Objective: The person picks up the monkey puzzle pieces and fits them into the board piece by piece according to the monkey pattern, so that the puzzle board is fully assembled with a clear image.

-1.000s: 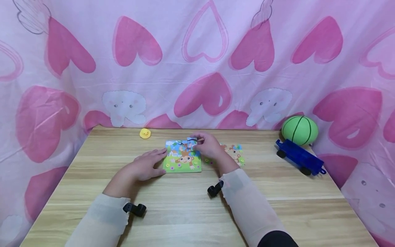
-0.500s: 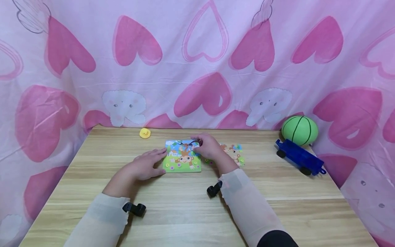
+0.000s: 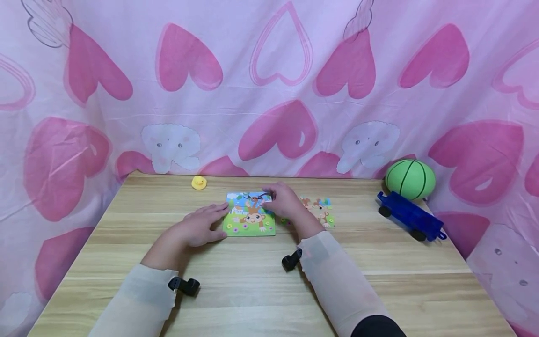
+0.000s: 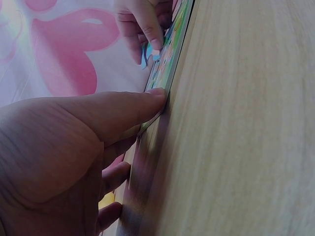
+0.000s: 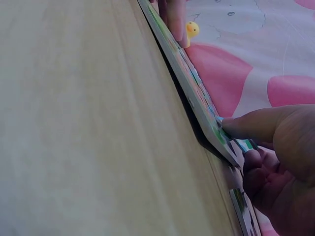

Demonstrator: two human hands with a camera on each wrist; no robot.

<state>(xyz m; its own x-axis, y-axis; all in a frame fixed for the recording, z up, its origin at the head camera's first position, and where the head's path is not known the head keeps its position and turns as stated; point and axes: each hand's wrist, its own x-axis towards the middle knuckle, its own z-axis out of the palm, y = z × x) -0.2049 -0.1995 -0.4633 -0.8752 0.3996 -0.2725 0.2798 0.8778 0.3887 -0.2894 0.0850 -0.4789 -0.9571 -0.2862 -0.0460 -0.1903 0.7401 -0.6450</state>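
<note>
Pink heart-print cloth (image 3: 278, 128), wood-grain tabletop (image 3: 246, 285), monkey puzzle (image 3: 249, 219)

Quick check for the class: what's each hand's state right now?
Left hand: open, touching the puzzle board.
Right hand: closed, holding a puzzle piece.

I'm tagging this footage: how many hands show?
2: the left hand at the left edge of the puzzle, the right hand pinching a piece near its upper right corner.

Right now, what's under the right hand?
In the head view, the right hand covers a bit of the puzzle's right side. Loose pieces peek out beside it, but whatever is straight underneath is covered, so I can't see it.
</note>
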